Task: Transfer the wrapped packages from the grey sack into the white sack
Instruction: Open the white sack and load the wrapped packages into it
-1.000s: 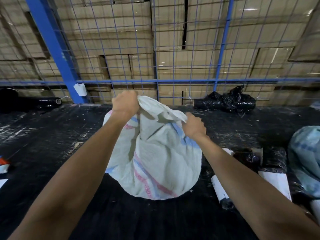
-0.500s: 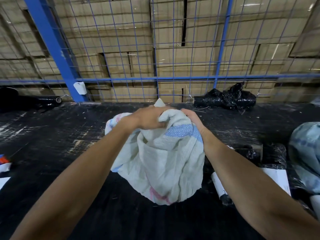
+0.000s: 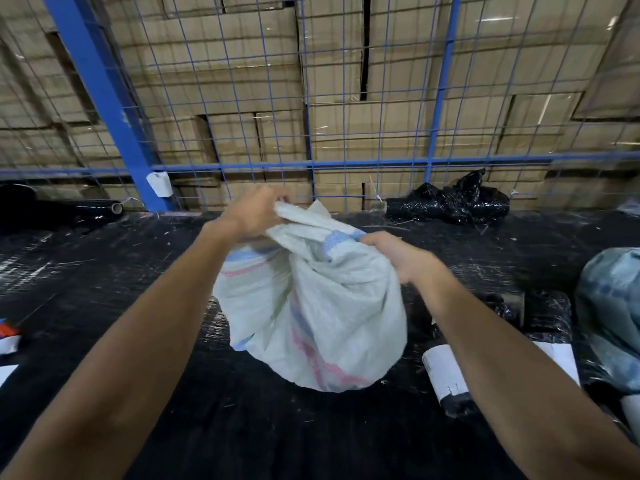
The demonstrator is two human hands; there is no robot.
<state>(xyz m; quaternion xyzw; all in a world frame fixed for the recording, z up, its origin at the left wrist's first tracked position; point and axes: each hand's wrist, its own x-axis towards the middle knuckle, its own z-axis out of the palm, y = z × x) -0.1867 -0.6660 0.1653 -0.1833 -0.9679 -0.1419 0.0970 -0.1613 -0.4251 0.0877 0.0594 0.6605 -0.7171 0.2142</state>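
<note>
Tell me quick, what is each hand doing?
Left hand: fingers curled, gripping the top of the white sack.
Right hand: fingers curled, gripping the sack's gathered top on the other side.

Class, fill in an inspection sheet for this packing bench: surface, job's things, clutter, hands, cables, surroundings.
Surface: black bench top, scuffed.
Job's things: white sack, bulging, mouth gathered; grey sack at right edge; wrapped packages lying between them.
Clutter: crumpled black plastic; black film roll.
Hands: left hand and right hand both grip the white sack's mouth.
Cables: nothing seen.
Surroundings: blue wire fence; stacked cardboard boxes behind.
</note>
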